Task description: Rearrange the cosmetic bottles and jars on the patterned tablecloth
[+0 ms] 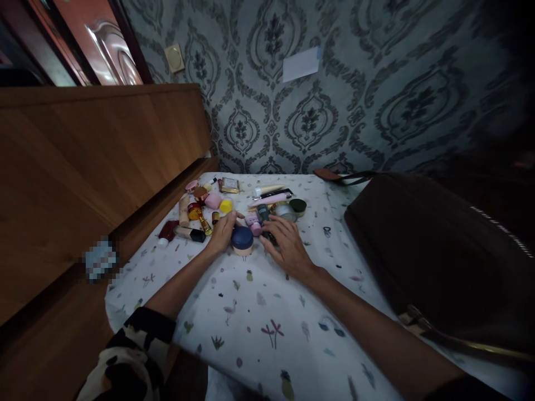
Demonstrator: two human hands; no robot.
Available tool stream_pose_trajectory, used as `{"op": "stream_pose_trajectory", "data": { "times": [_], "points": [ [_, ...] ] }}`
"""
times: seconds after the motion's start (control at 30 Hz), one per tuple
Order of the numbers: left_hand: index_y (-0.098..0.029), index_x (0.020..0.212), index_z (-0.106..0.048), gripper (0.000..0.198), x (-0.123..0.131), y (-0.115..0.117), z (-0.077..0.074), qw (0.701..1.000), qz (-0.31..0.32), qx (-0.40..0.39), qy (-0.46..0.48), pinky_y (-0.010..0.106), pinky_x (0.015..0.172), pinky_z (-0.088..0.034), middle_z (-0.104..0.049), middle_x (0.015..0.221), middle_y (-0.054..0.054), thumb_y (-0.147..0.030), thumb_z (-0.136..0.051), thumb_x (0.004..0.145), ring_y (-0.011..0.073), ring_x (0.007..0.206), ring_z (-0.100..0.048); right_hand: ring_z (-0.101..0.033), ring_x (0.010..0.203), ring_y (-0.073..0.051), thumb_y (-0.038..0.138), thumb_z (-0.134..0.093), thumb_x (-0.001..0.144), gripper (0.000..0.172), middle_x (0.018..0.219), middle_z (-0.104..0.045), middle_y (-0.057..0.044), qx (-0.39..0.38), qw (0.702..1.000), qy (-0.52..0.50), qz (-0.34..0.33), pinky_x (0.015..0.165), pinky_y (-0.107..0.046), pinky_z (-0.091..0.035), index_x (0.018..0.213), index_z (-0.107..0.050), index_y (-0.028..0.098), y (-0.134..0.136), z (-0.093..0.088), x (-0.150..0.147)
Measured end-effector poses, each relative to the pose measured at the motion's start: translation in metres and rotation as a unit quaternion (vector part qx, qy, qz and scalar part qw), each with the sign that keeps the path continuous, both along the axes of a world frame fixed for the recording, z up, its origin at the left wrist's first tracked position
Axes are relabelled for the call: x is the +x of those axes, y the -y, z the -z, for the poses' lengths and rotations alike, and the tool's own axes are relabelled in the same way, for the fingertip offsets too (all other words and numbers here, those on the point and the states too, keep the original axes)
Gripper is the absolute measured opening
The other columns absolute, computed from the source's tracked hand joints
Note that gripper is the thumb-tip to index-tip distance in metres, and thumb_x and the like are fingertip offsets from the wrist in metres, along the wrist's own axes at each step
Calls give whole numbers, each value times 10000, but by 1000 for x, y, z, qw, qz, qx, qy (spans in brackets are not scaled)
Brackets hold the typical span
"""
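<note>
On the patterned white cloth, a round jar with a dark blue lid (242,239) stands between my hands. My left hand (224,231) rests just left of it, fingers extended, near a yellow round item (226,206). My right hand (287,245) lies over the right-hand items with its fingers spread, by a dark green tube (263,213) and a pink-capped purple tube (254,224). Its fingers partly cover a dark item beneath. Behind it are a clear jar (285,211) and a dark-lidded jar (298,207). Neither hand visibly grips anything.
Several cosmetics, including a dark red bottle (168,231) and a black-capped tube (190,233), lie at the left. A large dark bag (430,250) fills the right side. A wooden panel (100,161) borders the left, with a patterned wall (267,111) behind.
</note>
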State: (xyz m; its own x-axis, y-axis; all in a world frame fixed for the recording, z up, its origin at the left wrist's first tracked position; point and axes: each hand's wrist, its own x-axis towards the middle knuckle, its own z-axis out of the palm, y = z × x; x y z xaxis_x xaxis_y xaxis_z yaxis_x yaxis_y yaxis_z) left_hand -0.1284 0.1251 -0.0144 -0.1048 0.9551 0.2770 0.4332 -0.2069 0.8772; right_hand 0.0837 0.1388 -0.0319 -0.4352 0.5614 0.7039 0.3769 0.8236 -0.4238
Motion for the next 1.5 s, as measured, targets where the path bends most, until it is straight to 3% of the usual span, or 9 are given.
{"op": "stream_pose_trajectory", "data": {
  "times": [0.23, 0.37, 0.53, 0.73, 0.93, 1.2, 1.37, 1.5],
  "points": [
    [-187, 913, -688, 707, 36, 18, 9, 991, 8, -32, 132, 378, 907, -533, -748, 917, 76, -766, -283, 915, 227, 917, -696, -561, 1235, -288, 375, -386, 996, 325, 1092, -721, -95, -23, 999, -25, 0, 1048, -517, -411, 1025, -678, 235, -1, -1, 1],
    [-206, 1023, -674, 599, 60, 40, 17, 973, -6, -11, 231, 411, 1089, -447, -725, 1122, 72, -722, -385, 927, 237, 1135, -640, -575, 1214, -278, 396, -374, 1001, 338, 1078, -721, -91, -45, 998, -50, -2, 1050, -508, -420, 1010, -672, 237, -2, 1, 2],
    [-233, 1093, -650, 524, 76, 60, 19, 972, 1, 3, 234, 401, 1175, -354, -660, 1263, 62, -678, -416, 944, 232, 1283, -542, -599, 1171, -258, 457, -331, 1022, 410, 1060, -714, -92, -70, 992, -103, -14, 1052, -483, -439, 1000, -672, 231, 3, -1, 3],
    [-218, 970, -679, 570, 90, 62, 15, 957, -26, -30, 287, 405, 1146, -354, -687, 1156, 69, -750, -518, 847, 249, 1212, -561, -559, 1250, -243, 568, -346, 1002, 474, 1260, -645, -113, -175, 966, -190, 2, 1115, -453, -406, 1024, -668, 221, 28, -1, -4],
    [-179, 875, -677, 584, 124, 59, 12, 947, 6, -47, 318, 366, 1047, -411, -718, 1021, 68, -737, -506, 853, 241, 1090, -612, -522, 1307, -254, 681, -442, 922, 534, 1344, -620, -87, -332, 906, -258, 35, 1164, -454, -356, 1133, -659, 241, 55, 9, 11],
    [-180, 742, -597, 641, 144, 33, 12, 918, 65, -66, 387, 300, 772, -471, -616, 638, 4, -807, -484, 812, 171, 703, -614, -533, 1306, -252, 715, -475, 886, 593, 1343, -621, -74, -360, 884, -299, 17, 1176, -459, -354, 1234, -615, 255, 73, 13, 41],
    [-178, 779, -626, 588, 145, 41, 11, 925, 72, -30, 372, 284, 833, -465, -659, 743, 11, -748, -501, 861, 161, 792, -621, -539, 1291, -255, 776, -445, 862, 668, 1335, -622, -86, -391, 866, -309, 29, 1179, -468, -340, 1209, -626, 234, 69, 14, 46],
    [-187, 800, -644, 583, 149, 46, 12, 934, 81, -30, 348, 289, 886, -460, -673, 774, 9, -748, -498, 861, 166, 832, -626, -508, 1331, -241, 753, -438, 883, 650, 1372, -602, -78, -384, 875, -294, 12, 1204, -454, -303, 1249, -604, 242, 70, 11, 48]
  ]
}}
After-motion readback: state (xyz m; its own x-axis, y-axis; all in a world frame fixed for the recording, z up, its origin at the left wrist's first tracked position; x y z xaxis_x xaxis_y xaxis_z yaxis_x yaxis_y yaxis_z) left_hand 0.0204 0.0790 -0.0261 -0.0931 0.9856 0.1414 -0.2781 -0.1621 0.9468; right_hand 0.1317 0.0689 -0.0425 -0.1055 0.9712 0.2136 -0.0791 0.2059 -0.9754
